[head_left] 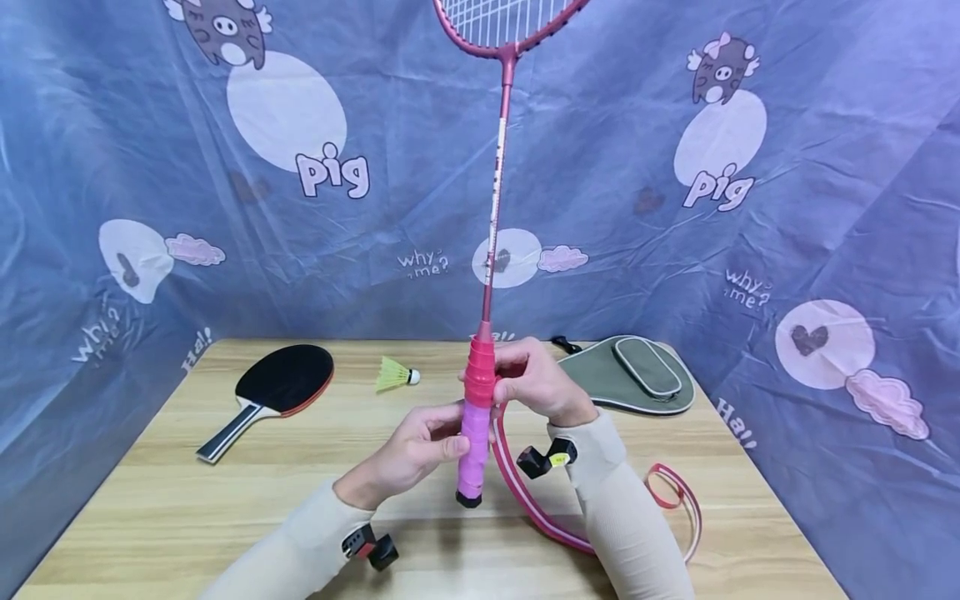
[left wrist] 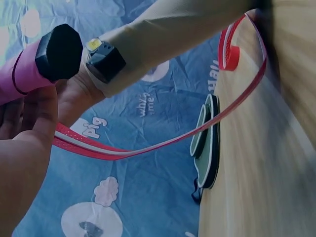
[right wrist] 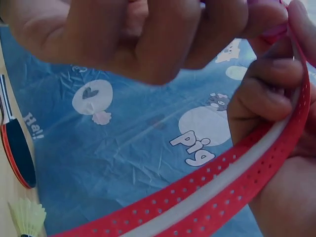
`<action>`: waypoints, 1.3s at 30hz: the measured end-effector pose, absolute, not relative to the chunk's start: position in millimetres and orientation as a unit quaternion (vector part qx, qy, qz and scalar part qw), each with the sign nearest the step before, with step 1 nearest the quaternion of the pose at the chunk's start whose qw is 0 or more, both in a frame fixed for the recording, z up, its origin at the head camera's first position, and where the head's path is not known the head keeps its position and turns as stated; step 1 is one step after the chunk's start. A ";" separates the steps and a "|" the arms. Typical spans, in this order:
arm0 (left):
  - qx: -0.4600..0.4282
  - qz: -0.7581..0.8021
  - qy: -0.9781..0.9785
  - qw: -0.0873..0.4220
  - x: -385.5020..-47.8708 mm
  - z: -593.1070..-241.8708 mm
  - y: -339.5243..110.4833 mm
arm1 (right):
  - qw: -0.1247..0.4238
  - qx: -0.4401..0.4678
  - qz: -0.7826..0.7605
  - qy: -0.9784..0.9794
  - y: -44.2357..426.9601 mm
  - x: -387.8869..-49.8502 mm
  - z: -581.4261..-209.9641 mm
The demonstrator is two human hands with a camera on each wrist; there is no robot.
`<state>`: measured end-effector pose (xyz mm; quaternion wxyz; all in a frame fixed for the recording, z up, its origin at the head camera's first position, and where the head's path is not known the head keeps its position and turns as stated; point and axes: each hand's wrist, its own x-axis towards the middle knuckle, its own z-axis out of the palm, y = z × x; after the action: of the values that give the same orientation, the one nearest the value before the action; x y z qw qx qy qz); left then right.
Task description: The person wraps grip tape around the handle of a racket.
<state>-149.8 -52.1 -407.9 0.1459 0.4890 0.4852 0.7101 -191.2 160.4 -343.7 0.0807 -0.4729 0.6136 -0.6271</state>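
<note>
In the head view a pink-red badminton racket stands upright, its head cut off by the top edge. My left hand grips the purple-wrapped lower handle, above its black end cap. Red grip tape is wound round the upper handle. At that red part, my right hand pinches the tape. The tape's loose length, perforated with a white strip along its middle, passes under the right fingers. It hangs down to the table and ends in a curl on the right.
On the wooden table lie a black table tennis paddle at left and a yellow shuttlecock behind my left hand. A green racket case lies back right, partly behind my right hand. Blue printed cloth surrounds the table.
</note>
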 end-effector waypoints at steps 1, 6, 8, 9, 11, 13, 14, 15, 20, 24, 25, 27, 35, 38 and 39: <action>0.486 0.711 0.488 0.144 -150.1 -408.3 -51.8 | 0.079 -0.470 -0.630 0.613 160.0 -190.9 -343.4; 0.445 0.699 0.554 0.080 -150.8 -409.7 -50.0 | 0.042 -0.453 -0.622 0.638 160.8 -191.0 -340.3; 0.418 0.690 0.590 0.040 -150.5 -409.7 -48.1 | 0.018 -0.441 -0.615 0.654 162.0 -191.3 -339.2; 0.402 0.689 0.603 0.023 -150.4 -409.6 -47.1 | 0.007 -0.436 -0.610 0.661 162.4 -191.4 -338.7; 0.372 0.690 0.621 -0.012 -151.4 -409.0 -46.0 | -0.017 -0.423 -0.601 0.678 161.9 -192.2 -337.7; 0.343 0.693 0.632 -0.049 -152.2 -409.0 -45.3 | -0.040 -0.407 -0.590 0.697 159.7 -192.8 -337.3; 0.335 0.694 0.634 -0.067 -152.5 -409.2 -45.4 | -0.049 -0.400 -0.585 0.704 157.9 -193.1 -337.4; 0.328 0.691 0.638 -0.085 -152.8 -409.5 -45.4 | -0.058 -0.394 -0.581 0.710 155.9 -193.4 -337.7; 0.315 0.646 0.674 -0.172 -154.2 -410.9 -44.9 | -0.102 -0.358 -0.574 0.729 143.4 -192.7 -340.3; 0.278 0.609 0.709 -0.221 -154.6 -410.2 -44.2 | -0.128 -0.336 -0.574 0.736 135.5 -192.4 -342.2; 0.266 0.605 0.715 -0.228 -154.3 -409.4 -43.9 | -0.133 -0.334 -0.573 0.736 134.6 -192.2 -342.1; 0.247 0.600 0.723 -0.236 -154.1 -408.2 -43.5 | -0.140 -0.331 -0.573 0.737 133.6 -191.9 -342.1; 0.245 0.596 0.718 -0.261 -153.1 -407.9 -45.2 | -0.100 -0.329 -0.585 0.734 134.8 -192.8 -342.3; 0.254 0.590 0.719 -0.266 -152.3 -407.2 -45.3 | -0.089 -0.334 -0.591 0.729 136.8 -192.9 -341.4; 0.257 0.590 0.719 -0.264 -151.8 -406.7 -45.3 | -0.085 -0.336 -0.593 0.727 137.7 -192.9 -341.1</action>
<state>-151.8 -45.3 -406.7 -0.2645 0.2568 0.7186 0.5897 -192.9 137.7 -341.1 -0.0851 -0.3357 0.7270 -0.5929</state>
